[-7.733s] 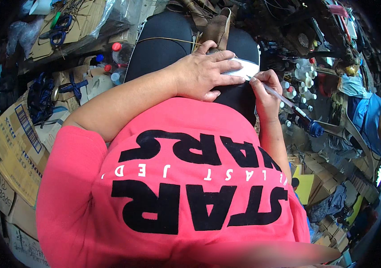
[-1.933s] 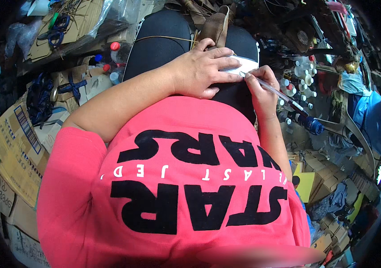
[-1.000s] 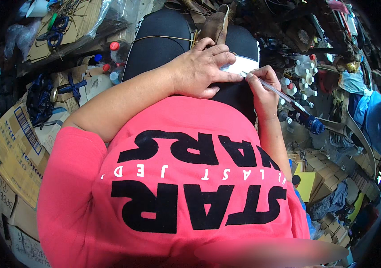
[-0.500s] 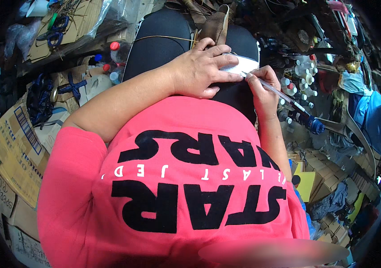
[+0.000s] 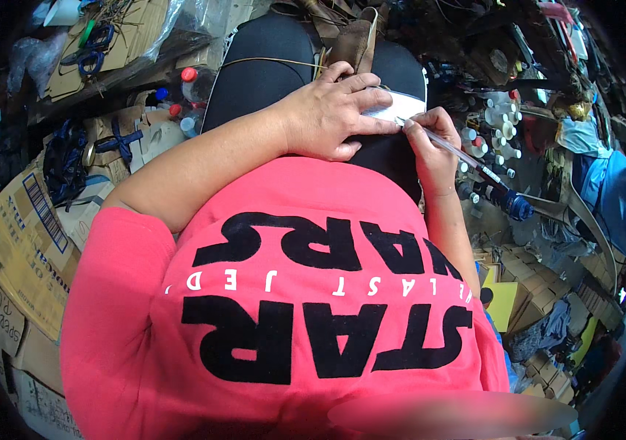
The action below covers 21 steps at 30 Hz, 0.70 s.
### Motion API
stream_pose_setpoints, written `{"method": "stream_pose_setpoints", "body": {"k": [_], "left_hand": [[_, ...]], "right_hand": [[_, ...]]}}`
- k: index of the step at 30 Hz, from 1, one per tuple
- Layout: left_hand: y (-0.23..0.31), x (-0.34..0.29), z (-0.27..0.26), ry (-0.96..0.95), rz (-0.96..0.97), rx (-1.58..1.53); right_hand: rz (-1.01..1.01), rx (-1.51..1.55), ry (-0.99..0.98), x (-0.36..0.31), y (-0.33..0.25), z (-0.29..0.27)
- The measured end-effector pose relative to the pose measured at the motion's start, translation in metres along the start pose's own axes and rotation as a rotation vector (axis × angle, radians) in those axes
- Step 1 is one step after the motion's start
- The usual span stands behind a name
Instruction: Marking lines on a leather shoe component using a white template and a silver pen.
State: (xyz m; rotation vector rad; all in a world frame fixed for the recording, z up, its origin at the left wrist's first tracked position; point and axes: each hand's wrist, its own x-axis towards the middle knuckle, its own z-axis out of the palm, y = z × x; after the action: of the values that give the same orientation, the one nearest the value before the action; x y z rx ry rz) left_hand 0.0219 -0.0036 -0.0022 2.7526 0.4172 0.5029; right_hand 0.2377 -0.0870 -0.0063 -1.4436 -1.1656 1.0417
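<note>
My left hand (image 5: pixel 335 110) lies spread over a small white sheet (image 5: pixel 405 106) on my dark-clad lap, its fingers apart and pressing the sheet down. In my right hand (image 5: pixel 434 143), a slim clear-barrelled pen (image 5: pixel 467 158) is pinched between thumb and fingers. The pen's tip touches or nearly touches the sheet beside my left fingertips. Part of the sheet is hidden under the left hand. Just beyond that hand stands a brown leather-like piece (image 5: pixel 355 45) between my thighs. A thin tan cord (image 5: pixel 269 59) crosses my left thigh.
Plastic bottles with red and blue caps (image 5: pixel 189 75) stand to the left, near cardboard boxes (image 5: pixel 23 249). More small bottles (image 5: pixel 500 121) cluster at the right. Blue-handled scissors (image 5: pixel 91 64) lie on cardboard at the far left. Stacked cardboard pieces (image 5: pixel 533 293) and a yellow sheet (image 5: pixel 502 304) are lower right.
</note>
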Motion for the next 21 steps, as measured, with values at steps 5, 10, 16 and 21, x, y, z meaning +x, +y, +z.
{"method": "stream_pose_setpoints", "body": {"k": [5, 10, 16, 21], "left_hand": [[-0.0002, 0.0005, -0.0002, -0.001, 0.003, -0.007], [-0.0004, 0.0006, -0.0004, -0.004, 0.003, -0.003], [-0.0002, 0.0002, 0.0002, -0.002, 0.005, -0.001], [-0.0003, 0.0001, -0.0007, -0.013, -0.004, 0.004]], "right_hand": [[-0.004, 0.024, -0.01, 0.0012, 0.0016, -0.0004], [-0.004, 0.008, -0.01, 0.0014, 0.001, 0.0], [-0.005, -0.041, 0.006, 0.002, 0.003, 0.0005], [-0.018, -0.08, 0.001, 0.0024, 0.0063, -0.001]]}}
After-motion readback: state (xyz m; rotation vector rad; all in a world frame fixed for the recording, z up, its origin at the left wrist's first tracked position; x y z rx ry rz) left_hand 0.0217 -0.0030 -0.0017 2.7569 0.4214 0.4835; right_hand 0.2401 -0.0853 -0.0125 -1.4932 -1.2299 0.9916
